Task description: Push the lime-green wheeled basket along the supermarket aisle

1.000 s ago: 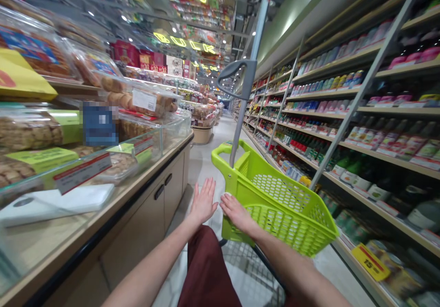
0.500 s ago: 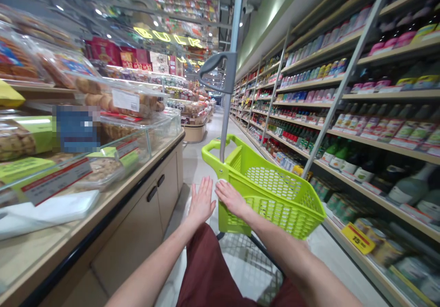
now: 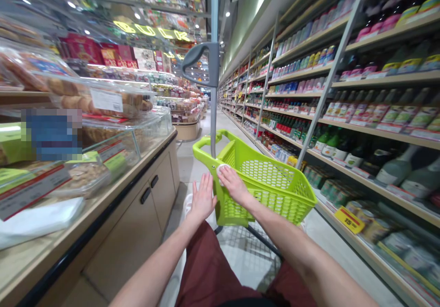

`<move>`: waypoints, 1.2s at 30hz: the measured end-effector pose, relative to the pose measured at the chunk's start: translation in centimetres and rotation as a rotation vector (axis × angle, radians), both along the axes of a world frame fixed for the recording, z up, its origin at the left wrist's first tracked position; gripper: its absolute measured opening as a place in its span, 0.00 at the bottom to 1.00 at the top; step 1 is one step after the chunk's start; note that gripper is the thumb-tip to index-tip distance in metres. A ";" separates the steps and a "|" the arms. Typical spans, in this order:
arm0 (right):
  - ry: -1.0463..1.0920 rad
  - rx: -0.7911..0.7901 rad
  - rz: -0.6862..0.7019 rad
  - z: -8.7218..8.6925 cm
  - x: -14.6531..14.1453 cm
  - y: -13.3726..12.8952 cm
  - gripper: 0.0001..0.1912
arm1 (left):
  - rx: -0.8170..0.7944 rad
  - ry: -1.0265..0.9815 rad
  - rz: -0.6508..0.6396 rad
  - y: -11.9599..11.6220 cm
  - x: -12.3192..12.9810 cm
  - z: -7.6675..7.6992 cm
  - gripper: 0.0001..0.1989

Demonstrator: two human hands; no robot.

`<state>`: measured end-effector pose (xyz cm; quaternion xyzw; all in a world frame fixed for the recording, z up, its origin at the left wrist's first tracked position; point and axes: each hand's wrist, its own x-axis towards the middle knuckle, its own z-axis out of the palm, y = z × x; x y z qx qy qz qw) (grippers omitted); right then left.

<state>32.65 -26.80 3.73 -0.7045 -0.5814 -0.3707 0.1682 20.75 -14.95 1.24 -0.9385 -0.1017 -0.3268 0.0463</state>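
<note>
A lime-green shopping cart basket [image 3: 225,211] with perforated walls stands in front of my knees. Against its near side wall, my right hand [image 3: 234,188] presses a small white wipe [image 3: 223,167] under its fingers, just below the rim. Most of the wipe is hidden by the hand. My left hand [image 3: 203,198] is flat, fingers stretched out, at the left edge of that same wall; whether it touches the plastic I cannot tell. From the basket's handle end rises a grey pole [image 3: 213,114] carrying a grey loop grip [image 3: 202,64].
Left is a wooden counter [image 3: 120,247] with packaged baked goods [image 3: 79,101], price labels and a folded white cloth or bag [image 3: 41,222]. On the right, long shelves [image 3: 378,133] hold bottles and cans. The aisle floor [image 3: 202,123] runs ahead between them.
My right hand has moved up along the basket wall, and the white wipe now shows beyond its fingers. My left hand stays flat beside the basket. The view has shifted slightly to the right.
</note>
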 end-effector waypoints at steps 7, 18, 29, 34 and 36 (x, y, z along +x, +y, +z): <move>0.096 -0.228 -0.056 -7.0 -1.1 -3.5 0.18 | 0.014 0.078 -0.090 -2.0 0.4 -1.6 0.31; 0.082 -0.012 -0.096 -3.5 1.6 -6.8 0.18 | 0.020 0.109 -0.149 -5.3 2.3 0.9 0.33; 0.139 0.058 -0.118 -3.9 1.1 -10.1 0.21 | 0.058 0.168 -0.192 -8.2 3.4 0.1 0.34; 0.136 0.119 -0.185 -4.3 2.6 -12.7 0.23 | 0.051 0.137 -0.168 -9.4 4.5 1.2 0.34; 0.132 0.071 -0.193 -6.5 2.4 -13.5 0.21 | 0.067 0.160 -0.196 -10.2 4.7 0.7 0.34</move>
